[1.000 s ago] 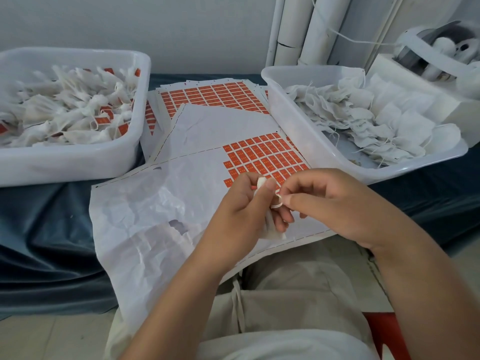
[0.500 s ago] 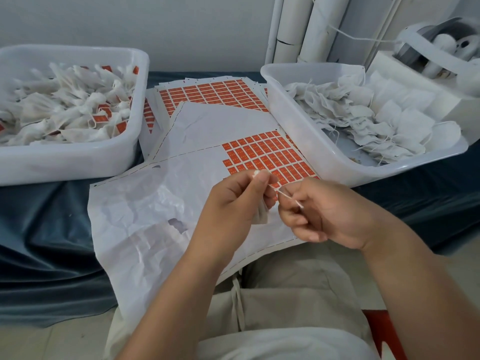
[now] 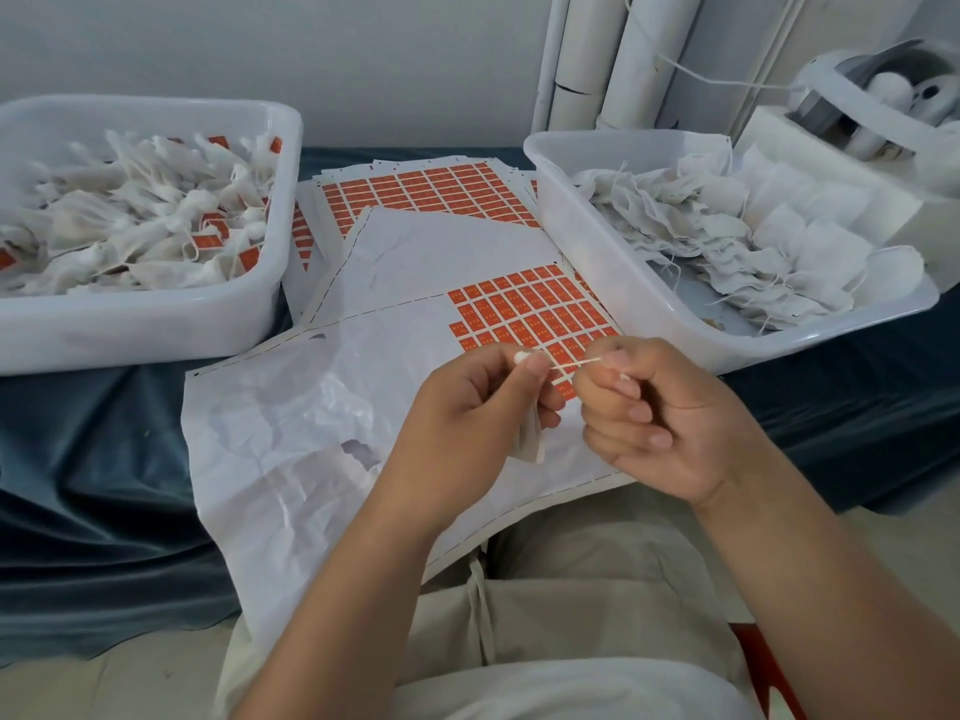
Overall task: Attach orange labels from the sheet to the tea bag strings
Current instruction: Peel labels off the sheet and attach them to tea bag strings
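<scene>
Pinched between thumb and forefinger of the left hand (image 3: 467, 407), the top of a tea bag (image 3: 530, 441) is being held, while its string (image 3: 571, 363) is being stretched taut toward three o'clock and gripped at the far end by the curled fingers of the right hand (image 3: 660, 418). Most of the bag is being hidden behind the left fingers; only a pale corner is showing at six o'clock from the pinch. Whether any label is sitting on the string cannot be told. The label sheet (image 3: 363, 366) is lying beneath both hands, its orange labels (image 3: 524, 314) at twelve o'clock from the grip, the nearest ones being covered by the fingers. A tub of labelled bags (image 3: 130, 324) at ten o'clock is being cut off by the left edge.
</scene>
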`<state>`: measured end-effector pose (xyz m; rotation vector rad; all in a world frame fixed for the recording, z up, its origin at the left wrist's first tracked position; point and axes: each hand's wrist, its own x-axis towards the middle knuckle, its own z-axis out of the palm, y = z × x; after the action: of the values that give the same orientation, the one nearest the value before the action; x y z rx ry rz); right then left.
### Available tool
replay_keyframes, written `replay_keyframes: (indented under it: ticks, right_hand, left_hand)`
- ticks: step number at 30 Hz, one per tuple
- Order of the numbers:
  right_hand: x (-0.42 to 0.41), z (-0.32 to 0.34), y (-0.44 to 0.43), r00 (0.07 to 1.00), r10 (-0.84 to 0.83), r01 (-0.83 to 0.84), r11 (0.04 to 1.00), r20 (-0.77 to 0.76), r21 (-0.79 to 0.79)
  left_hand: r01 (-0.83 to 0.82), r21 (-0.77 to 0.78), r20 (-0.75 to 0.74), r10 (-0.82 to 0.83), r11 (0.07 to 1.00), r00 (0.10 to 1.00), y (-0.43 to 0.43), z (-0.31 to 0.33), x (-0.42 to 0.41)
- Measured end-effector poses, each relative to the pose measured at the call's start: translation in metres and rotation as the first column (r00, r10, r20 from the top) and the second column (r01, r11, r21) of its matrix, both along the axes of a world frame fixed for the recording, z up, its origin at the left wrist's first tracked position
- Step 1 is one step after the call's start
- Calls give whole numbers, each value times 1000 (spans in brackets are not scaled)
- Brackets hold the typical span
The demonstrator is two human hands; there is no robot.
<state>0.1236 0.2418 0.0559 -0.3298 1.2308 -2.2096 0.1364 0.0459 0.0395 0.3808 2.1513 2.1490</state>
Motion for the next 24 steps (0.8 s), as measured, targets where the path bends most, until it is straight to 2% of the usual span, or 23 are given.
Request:
replay_keyframes:
  ticks: [1,2,4,5,6,7,8,9,10,11,13,15,17,19,21,24]
  right_hand:
    - [-1,-1,0,999,-29,31,999,-46,30]
    - [-2,-2,-1,986,-84,102,986,-143,130]
    - [-4,-2,-4,896,-188,349,858,-402,376]
    - [-5,-1,-5,862,-237,425,820,-448,383]
    - [-6,1,-5,856,-303,444,845,-418,297]
    - [-6,3,-4,884,-339,394,910,-320,124]
    - [-5,5,-2,909,-347,347,937,-230,-42]
    - [-5,6,0,926,-346,329,936,-151,-130]
    - [-4,7,0,935,-343,330,934,-89,-138]
    - [-4,6,-1,942,-334,331,941,-40,-69]
    - [-6,-4,-5,961,-264,246,951,80,188]
    - [-4,-20,-8,974,-140,56,909,176,413]
    - [-2,-38,-11,976,6,-137,792,217,595]
    - [0,-52,-15,963,91,-247,678,254,693]
    - [-1,-60,-18,964,55,-231,652,259,722]
    - [-1,-66,-23,973,-5,-165,688,231,707]
  left_hand:
    - [-5,-10,-10,5,1000,1000,-1,-1,0]
    - [-21,-30,-31,20,999,999,-2,-1,-1]
    - [-54,-97,-83,46,994,995,-8,-2,-4]
    - [-60,-122,-96,48,991,994,-12,-3,-5]
    - [-64,-138,-103,50,988,993,-16,-3,-7]
    - [-80,-168,-112,62,983,992,-20,-4,-10]
    - [-115,-238,-135,84,964,987,-24,-6,-13]
    - [-162,-363,-181,101,918,978,-29,-9,-16]
    - [-205,-511,-239,92,835,967,-32,-12,-20]
    - [-226,-638,-283,49,736,958,-35,-15,-22]
    - [-221,-783,-320,-72,582,945,-37,-21,-25]
    - [-244,-819,-375,-163,519,913,-33,-27,-25]
    - [-295,-792,-446,-176,535,878,-25,-29,-24]
    - [-335,-773,-487,-165,539,858,-19,-31,-25]
    - [-357,-761,-505,-148,541,851,-17,-35,-27]
    - [-369,-691,-513,-61,622,856,-15,-38,-26]
